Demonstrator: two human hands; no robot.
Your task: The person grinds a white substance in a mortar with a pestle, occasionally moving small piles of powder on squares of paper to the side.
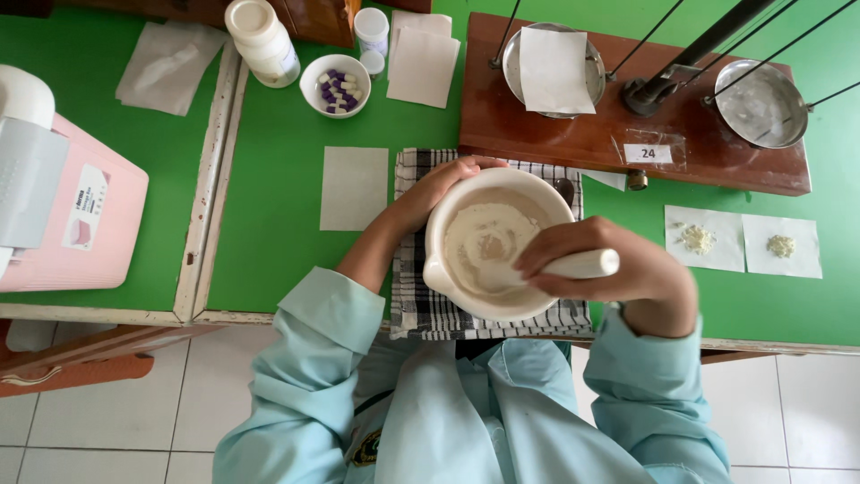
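Observation:
A white mortar holding pale powder stands on a black-and-white checked cloth at the table's front edge. My left hand grips the mortar's far rim on the left side. My right hand is closed around a white pestle, whose tip reaches down into the powder. Both arms wear light blue sleeves.
A wooden balance with two metal pans stands behind the mortar. Two paper squares with small white piles lie at right. A white bowl of purple-white capsules, a white bottle, blank papers and a pink box lie to the left.

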